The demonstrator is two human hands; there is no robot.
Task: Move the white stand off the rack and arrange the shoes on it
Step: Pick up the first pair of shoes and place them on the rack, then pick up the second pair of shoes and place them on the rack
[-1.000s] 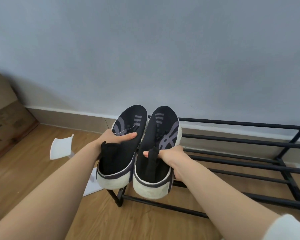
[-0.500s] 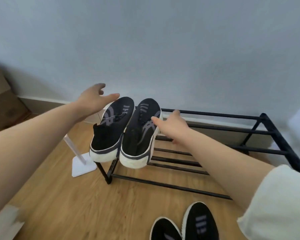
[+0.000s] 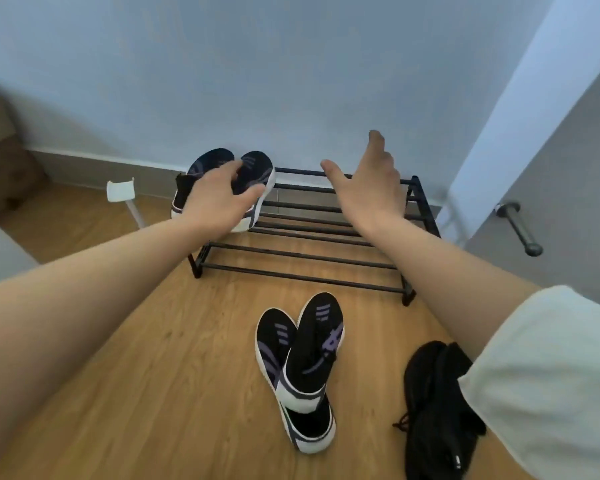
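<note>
Black rack is standing on the wood floor against the wall. One pair of black shoes is sitting at the rack's left end, toes toward the wall, white soles facing the camera. Left hand is hovering in front of that pair, fingers spread wide, gripping nothing; whether it is touching the shoes cannot be told. Right hand is hanging over the rack's right half, palm wide and empty, thumb out to the left. White stand is sitting off the rack, on the floor just left of it, its post partly hidden by the left forearm. Second pair is lying on the floor in front of the rack, one shoe overlapping the other. Darker all-black shoes are lying to the right of them, partly under a white sleeve. A door handle is showing at far right.
</note>
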